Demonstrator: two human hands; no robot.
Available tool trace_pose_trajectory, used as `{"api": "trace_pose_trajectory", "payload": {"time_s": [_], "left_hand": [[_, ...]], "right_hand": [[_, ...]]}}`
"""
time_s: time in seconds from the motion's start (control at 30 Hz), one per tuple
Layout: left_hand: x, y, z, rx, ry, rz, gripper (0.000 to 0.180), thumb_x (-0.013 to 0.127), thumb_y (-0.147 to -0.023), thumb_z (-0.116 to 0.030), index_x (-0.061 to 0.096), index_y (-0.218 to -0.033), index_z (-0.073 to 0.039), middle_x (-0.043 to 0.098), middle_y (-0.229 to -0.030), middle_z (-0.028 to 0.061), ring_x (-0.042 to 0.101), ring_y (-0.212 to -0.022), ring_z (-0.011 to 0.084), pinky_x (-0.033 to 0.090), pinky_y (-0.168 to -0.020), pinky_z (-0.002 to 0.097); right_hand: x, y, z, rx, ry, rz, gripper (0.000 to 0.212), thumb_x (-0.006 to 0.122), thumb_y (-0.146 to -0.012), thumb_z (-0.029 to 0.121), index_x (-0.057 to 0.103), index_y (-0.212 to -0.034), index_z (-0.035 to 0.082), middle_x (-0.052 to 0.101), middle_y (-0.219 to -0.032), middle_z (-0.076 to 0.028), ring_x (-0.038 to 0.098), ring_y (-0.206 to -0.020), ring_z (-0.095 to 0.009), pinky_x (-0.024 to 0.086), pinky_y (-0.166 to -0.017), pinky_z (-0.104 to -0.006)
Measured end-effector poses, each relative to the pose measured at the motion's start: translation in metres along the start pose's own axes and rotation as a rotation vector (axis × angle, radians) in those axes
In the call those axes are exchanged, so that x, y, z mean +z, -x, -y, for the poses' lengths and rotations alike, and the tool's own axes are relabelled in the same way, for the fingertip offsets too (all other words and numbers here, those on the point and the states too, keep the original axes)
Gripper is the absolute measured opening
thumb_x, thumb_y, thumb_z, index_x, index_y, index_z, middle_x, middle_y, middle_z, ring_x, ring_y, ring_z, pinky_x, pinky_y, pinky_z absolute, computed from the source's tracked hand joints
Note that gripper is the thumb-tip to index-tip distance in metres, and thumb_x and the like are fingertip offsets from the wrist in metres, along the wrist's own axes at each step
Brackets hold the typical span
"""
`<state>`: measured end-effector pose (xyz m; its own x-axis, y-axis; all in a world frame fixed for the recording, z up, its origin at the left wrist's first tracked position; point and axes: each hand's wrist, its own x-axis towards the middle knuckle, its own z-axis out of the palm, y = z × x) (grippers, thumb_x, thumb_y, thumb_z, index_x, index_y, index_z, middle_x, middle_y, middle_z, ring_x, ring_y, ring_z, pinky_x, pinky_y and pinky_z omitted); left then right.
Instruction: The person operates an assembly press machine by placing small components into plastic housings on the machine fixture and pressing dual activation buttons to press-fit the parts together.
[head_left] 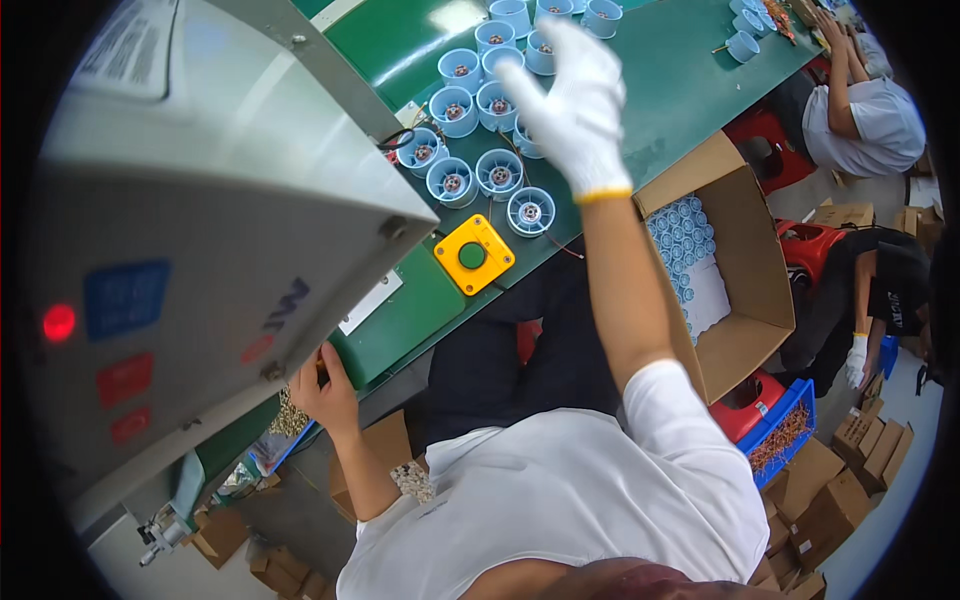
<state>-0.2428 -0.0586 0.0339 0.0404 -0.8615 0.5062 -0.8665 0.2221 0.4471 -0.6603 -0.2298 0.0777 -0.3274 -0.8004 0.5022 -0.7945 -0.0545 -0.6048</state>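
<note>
My right hand [575, 115], in a white glove with a yellow cuff, reaches over the far part of the green bench [690, 95]. Its thumb stands apart from the fingers, and I see nothing held in it. Below and left of it stand several light-blue round plastic housings [453, 182] with small metal parts in their centres. My bare left hand [328, 395] is at the bench's near edge beside the grey machine [250, 200]; its fingers are curled around something small and partly hidden. A yellow box with a green push button [472, 256] sits between the hands.
The machine fills the left, with a red light [59, 322]. A cardboard box [745, 240] of blue parts stands right of my arm, near a blue crate [785, 430] of wires. Two people [865, 120] sit at the right. More cartons [830, 510] lie on the floor.
</note>
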Motion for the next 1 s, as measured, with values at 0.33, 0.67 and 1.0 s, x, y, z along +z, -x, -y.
{"api": "trace_pose_trajectory", "payload": {"time_s": [0.33,0.67,1.0], "left_hand": [[-0.001,-0.002,-0.004,0.048,-0.039,0.018,0.011,0.075,-0.099,-0.003,0.080,-0.108,0.002,0.074,-0.098,0.0118,0.068,-0.078,0.0191,0.053,-0.067,0.0303],[0.004,-0.006,-0.003,0.037,-0.001,0.001,0.011,0.076,-0.099,-0.004,0.080,-0.108,0.001,0.075,-0.098,0.0112,0.068,-0.076,0.0194,0.054,-0.068,0.0309],[0.001,-0.004,-0.003,0.021,-0.002,0.004,0.011,0.076,-0.099,-0.005,0.080,-0.107,0.001,0.075,-0.099,0.0111,0.070,-0.079,0.0201,0.054,-0.068,0.0311]], "right_hand": [[0.022,-0.149,-0.059,0.150,0.558,0.476,0.076,0.063,-0.088,0.073,0.077,-0.128,0.010,0.074,-0.129,-0.020,0.067,-0.128,-0.041,0.050,-0.107,-0.0600],[-0.005,-0.133,-0.055,0.115,0.483,0.497,0.056,0.064,-0.087,0.062,0.081,-0.121,0.020,0.078,-0.126,-0.018,0.074,-0.118,-0.040,0.057,-0.100,-0.0564],[-0.038,-0.114,-0.026,0.333,0.262,0.763,0.045,0.063,-0.091,0.049,0.084,-0.100,0.011,0.081,-0.099,-0.018,0.079,-0.090,-0.036,0.063,-0.083,-0.0458]]}}
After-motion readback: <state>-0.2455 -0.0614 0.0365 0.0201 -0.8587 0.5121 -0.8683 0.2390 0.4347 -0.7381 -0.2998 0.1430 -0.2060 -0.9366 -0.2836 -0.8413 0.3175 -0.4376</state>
